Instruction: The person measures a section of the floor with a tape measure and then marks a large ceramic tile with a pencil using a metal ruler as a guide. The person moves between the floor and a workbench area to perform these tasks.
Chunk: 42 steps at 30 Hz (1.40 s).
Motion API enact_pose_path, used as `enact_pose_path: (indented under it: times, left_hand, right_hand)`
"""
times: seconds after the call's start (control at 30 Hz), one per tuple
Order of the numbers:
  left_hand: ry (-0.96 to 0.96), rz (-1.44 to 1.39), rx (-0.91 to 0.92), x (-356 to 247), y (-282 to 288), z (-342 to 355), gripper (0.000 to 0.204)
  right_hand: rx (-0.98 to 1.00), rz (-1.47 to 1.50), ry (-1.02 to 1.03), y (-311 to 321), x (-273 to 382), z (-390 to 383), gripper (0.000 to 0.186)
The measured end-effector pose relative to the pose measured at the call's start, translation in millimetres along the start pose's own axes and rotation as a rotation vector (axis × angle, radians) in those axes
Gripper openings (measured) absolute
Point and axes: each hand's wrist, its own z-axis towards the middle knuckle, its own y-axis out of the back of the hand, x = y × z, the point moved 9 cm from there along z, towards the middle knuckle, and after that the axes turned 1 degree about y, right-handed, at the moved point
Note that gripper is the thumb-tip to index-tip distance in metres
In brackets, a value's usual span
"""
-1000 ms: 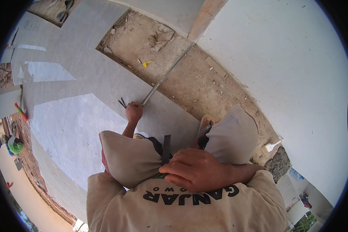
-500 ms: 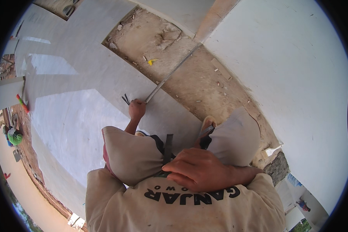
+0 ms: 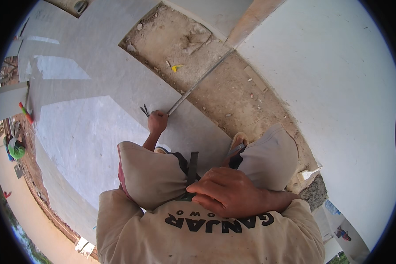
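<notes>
My left hand point(image 3: 157, 121), low on the grey slab point(image 3: 92, 39), is closed on the near end of a long, thin metal strip point(image 3: 202, 77), perhaps a bar or tape, which crosses the bare dirt recess to the base of a wall. Thin black prongs point(image 3: 144, 110) lie just beside that hand. My right hand point(image 3: 222, 191) rests over my lap with curled fingers near an upright dark flat strap or bar point(image 3: 192, 167); what is under the fingers is hidden. I am squatting, knees point(image 3: 147, 169) either side of it.
A large white wall or panel point(image 3: 330, 79) borders the recess point(image 3: 251, 105) on the right. A yellow scrap point(image 3: 176, 68) lies in the dirt. At far left are a red-and-green long object point(image 3: 25, 112) and a green rounded item point(image 3: 16, 150). A small distant figure point(image 3: 344, 234) is at lower right.
The view has shifted slightly, so the slab and recess appear higher and farther right. My left hand stays on the strip's end, and my right hand stays curled over my lap.
</notes>
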Motion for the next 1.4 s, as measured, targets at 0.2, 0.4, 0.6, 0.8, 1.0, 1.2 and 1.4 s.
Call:
enact_pose_path:
  times: [0.2, 0.4, 0.6, 0.8, 1.0, 1.2, 1.4]
  left_hand:
    - [0.024, -0.007, 0.006, 1.9, -0.3, -0.3, 0.024]
    - [0.012, -0.004, 0.01, -0.5, 1.3, -2.0, 0.023]
    - [0.021, -0.003, 0.016, -5.1, 4.7, -3.3, 0.021]
    - [0.047, 0.0, 0.046, -6.2, 4.1, 1.8, 0.024]
    - [0.041, -0.12, 0.136, -2.4, 24.6, -2.8, 0.02]
    - [0.021, -0.001, 0.117, 0.7, 124.9, -29.3, 0.019]
    - [0.157, 0.112, 0.119, -13.1, 277.3, -102.8, 0.017]
  right_hand:
    - [0.004, 0.025, -0.005, 0.2, -3.7, 4.7, 0.026]
    - [0.014, 0.04, -0.014, -0.1, -8.2, 9.3, 0.026]
    - [0.018, 0.049, -0.024, 1.2, -11.8, 14.7, 0.026]
    - [0.037, 0.049, -0.044, 7.9, -17.9, 23.4, 0.025]
    - [0.16, 0.201, -0.34, 7.4, -26.6, 24.7, 0.022]
    - [-0.021, 0.13, -0.559, 16.5, -40.2, 24.0, 0.02]
    - [-0.238, -0.015, -0.952, 29.0, -85.9, -12.3, 0.021]
